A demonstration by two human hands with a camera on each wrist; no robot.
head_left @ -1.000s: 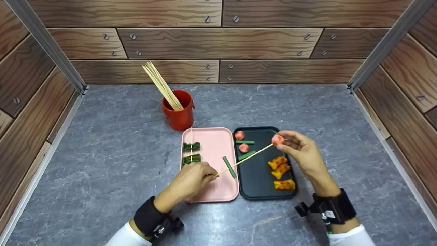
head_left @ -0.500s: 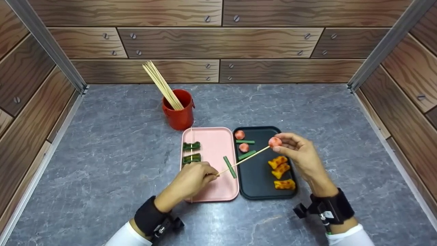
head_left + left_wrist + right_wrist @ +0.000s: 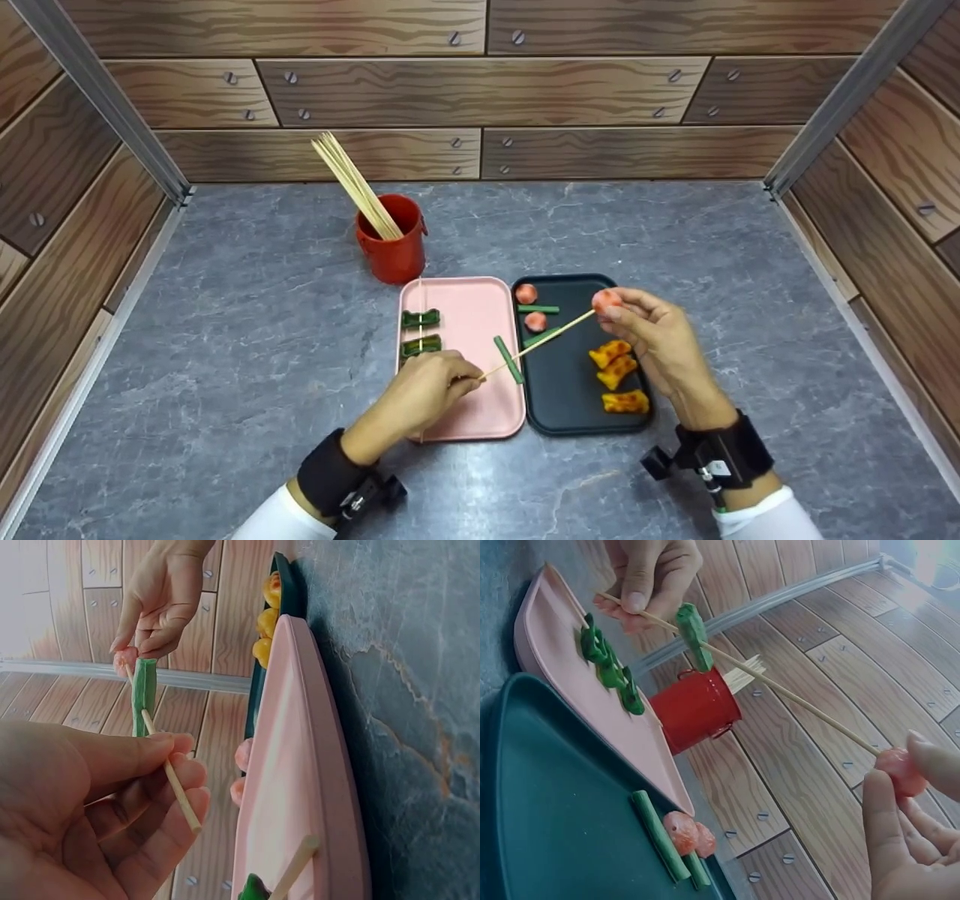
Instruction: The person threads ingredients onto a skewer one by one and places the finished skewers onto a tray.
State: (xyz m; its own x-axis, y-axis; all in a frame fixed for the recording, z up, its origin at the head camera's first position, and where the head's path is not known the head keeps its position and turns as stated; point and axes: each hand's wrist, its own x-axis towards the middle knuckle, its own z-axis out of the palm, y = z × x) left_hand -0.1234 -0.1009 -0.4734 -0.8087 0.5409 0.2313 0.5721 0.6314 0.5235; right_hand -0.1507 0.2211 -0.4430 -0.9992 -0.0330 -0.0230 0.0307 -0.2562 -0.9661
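Observation:
In the head view my left hand pinches a thin wooden skewer near its lower end, above the pink tray. A green stick-shaped piece is threaded crosswise on it, a short way from the fingers. My right hand pinches a mottled pink ball between thumb and fingers at the skewer's far end. In the right wrist view the tip meets the ball; how deep it goes I cannot tell. Below lies the dark tray with two more pink balls and green sticks.
Yellow-brown folded pieces lie at the dark tray's right side. Another skewer with dark green folded pieces lies along the pink tray's left side. Behind stands a red pot holding several skewers. Wood-patterned walls surround the grey tabletop.
My right hand has shifted slightly left with the pink ball, and its thumb now covers more of it. The skewer with the green piece has risen slightly; my left hand keeps its pinch.

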